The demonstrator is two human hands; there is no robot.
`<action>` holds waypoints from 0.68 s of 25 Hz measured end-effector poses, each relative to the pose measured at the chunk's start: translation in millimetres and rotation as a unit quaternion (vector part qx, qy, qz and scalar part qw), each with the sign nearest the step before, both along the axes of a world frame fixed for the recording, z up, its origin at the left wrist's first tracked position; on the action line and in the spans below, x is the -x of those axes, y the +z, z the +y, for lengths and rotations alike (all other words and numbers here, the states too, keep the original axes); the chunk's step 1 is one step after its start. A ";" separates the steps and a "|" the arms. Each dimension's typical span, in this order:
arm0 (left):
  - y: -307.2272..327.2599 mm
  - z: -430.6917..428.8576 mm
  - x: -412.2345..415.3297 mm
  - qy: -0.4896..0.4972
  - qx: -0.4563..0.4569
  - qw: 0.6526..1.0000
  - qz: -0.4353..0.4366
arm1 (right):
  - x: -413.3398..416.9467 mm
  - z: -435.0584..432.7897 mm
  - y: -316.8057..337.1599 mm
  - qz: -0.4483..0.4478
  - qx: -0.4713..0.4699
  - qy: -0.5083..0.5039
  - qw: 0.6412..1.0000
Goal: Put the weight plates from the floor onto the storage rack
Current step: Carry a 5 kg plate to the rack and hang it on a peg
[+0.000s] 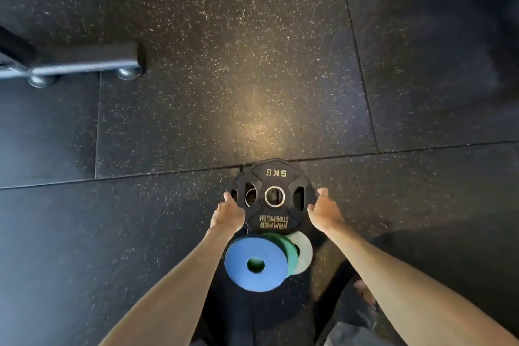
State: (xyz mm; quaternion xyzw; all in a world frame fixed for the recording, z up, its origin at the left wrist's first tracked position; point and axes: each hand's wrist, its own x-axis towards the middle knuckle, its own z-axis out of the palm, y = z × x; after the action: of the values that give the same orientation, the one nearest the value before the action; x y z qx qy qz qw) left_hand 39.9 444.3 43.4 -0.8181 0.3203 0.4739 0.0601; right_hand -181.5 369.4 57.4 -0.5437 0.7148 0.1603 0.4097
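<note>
A black 5 kg plate with grip slots and a steel centre ring lies on the dark rubber floor in front of me. Its left side overlaps what looks like a second black plate underneath. My left hand grips the plate's left rim, fingers curled at the edge. On the opposite rim my right hand holds on, thumb up along the edge. Just nearer to me, a blue disc lies on a green disc and a pale white disc. Only the rack's foot is in view.
A black metal foot with a steel bar and bolts lies on the floor at the upper left. Speckled rubber floor tiles spread out ahead. My legs and a foot are at the bottom right.
</note>
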 end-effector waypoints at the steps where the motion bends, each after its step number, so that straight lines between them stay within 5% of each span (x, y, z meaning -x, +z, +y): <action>1: -15.3 -7.0 0.2 0.010 0.001 1.000 -0.003 | -1.1 -6.2 -17.3 0.001 -0.002 0.000 1.000; 9: -96.5 -28.7 8.4 -0.034 0.018 0.997 -0.066 | -6.4 -23.4 -108.8 0.016 -0.009 0.024 1.000; 17: -76.8 -21.9 1.1 0.036 0.075 0.996 -0.040 | -19.3 -11.1 -80.9 -0.020 0.087 0.004 0.996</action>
State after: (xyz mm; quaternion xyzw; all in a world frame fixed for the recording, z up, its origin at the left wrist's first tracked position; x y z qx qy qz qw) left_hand 38.8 422.5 -33.4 -0.8498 0.3222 0.4172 -0.0057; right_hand -162.2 358.4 -23.5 -0.5831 0.7156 0.0876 0.3744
